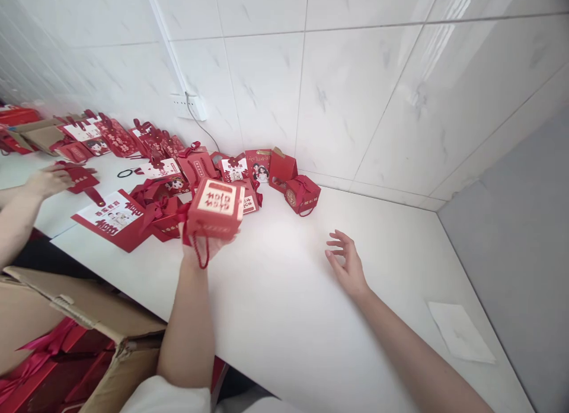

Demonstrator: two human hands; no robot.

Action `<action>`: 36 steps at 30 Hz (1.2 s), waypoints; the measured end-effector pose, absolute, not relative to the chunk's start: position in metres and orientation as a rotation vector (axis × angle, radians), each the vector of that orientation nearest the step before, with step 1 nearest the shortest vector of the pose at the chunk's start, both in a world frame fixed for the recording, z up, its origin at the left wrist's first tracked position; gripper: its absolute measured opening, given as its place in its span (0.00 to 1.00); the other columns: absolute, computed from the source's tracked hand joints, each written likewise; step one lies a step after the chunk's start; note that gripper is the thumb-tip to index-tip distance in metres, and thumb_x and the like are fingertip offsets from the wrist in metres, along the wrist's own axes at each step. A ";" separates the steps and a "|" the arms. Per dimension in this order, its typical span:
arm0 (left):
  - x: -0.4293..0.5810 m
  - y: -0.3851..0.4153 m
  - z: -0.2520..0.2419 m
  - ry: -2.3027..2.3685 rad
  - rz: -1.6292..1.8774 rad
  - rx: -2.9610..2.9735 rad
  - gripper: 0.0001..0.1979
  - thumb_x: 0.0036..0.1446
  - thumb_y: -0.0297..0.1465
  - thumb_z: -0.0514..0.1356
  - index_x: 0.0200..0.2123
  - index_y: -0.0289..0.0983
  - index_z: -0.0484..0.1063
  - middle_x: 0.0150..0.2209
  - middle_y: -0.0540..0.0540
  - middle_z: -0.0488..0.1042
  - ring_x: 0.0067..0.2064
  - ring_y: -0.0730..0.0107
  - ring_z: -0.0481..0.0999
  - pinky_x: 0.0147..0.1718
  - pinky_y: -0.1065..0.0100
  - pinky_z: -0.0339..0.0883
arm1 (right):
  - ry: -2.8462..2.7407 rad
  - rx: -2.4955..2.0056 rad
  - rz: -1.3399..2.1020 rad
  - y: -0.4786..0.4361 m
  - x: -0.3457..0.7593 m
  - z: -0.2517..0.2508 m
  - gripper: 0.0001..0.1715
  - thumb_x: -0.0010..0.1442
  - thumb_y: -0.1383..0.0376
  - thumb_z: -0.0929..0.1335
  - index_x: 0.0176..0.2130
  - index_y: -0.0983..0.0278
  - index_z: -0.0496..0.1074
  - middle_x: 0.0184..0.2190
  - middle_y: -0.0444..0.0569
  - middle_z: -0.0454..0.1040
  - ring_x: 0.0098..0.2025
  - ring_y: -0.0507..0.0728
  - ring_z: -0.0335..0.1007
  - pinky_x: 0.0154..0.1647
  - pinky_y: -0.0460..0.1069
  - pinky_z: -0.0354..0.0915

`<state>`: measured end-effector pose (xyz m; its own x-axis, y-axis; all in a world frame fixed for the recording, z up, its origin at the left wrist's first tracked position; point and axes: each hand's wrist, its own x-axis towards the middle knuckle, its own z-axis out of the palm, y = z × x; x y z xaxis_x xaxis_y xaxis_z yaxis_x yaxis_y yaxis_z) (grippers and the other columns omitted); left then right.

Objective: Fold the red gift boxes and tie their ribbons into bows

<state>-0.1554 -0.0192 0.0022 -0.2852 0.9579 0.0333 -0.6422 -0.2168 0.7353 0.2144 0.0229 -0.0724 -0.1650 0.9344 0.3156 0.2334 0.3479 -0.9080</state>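
My left hand [213, 245] holds up a red gift box [216, 207] with a cream panel of red characters and a dangling red cord handle. The fingers are mostly hidden behind and beneath the box. Over the white table [284, 294], my right hand [345, 260] has its fingers apart and nothing in it. A red hexagonal box [302, 194] with a ribbon bow rests on the table near the wall, beyond my right hand. Beside it stands an open red box [283, 167].
Red gift boxes and bags [114, 136] line the wall to the left. Another person's hand [47, 181] touches a red item there. A cardboard box [89, 300] of red boxes is at the lower left. White paper [461, 332] lies on the right.
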 end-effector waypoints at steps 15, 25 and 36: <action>-0.103 0.011 0.001 1.227 2.514 0.764 0.30 0.53 0.45 0.61 0.58 0.52 0.55 0.62 0.45 0.63 0.56 0.62 0.72 0.41 0.63 0.74 | -1.627 -1.065 0.895 0.026 0.213 -0.077 0.32 0.63 0.54 0.66 0.63 0.52 0.54 0.58 0.55 0.65 0.51 0.61 0.71 0.33 0.52 0.72; -0.116 0.003 0.002 1.355 2.468 0.717 0.31 0.58 0.46 0.58 0.61 0.61 0.47 0.63 0.49 0.59 0.55 0.67 0.72 0.44 0.62 0.73 | -1.621 -1.089 0.905 0.023 0.213 -0.072 0.32 0.63 0.53 0.66 0.63 0.53 0.54 0.59 0.56 0.65 0.50 0.61 0.71 0.30 0.51 0.71; -0.100 0.001 0.001 1.345 2.376 0.996 0.39 0.51 0.43 0.66 0.62 0.47 0.51 0.62 0.40 0.61 0.60 0.59 0.67 0.49 0.62 0.70 | -1.808 -0.942 0.607 0.026 0.203 -0.034 0.14 0.67 0.56 0.64 0.50 0.54 0.71 0.50 0.52 0.71 0.52 0.63 0.70 0.48 0.60 0.71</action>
<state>-0.1000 0.0013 0.0014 -0.7405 0.5037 0.4449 0.1223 -0.5500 0.8262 0.2030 0.0259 -0.0337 -0.2287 0.8174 0.5288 0.3329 0.5761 -0.7465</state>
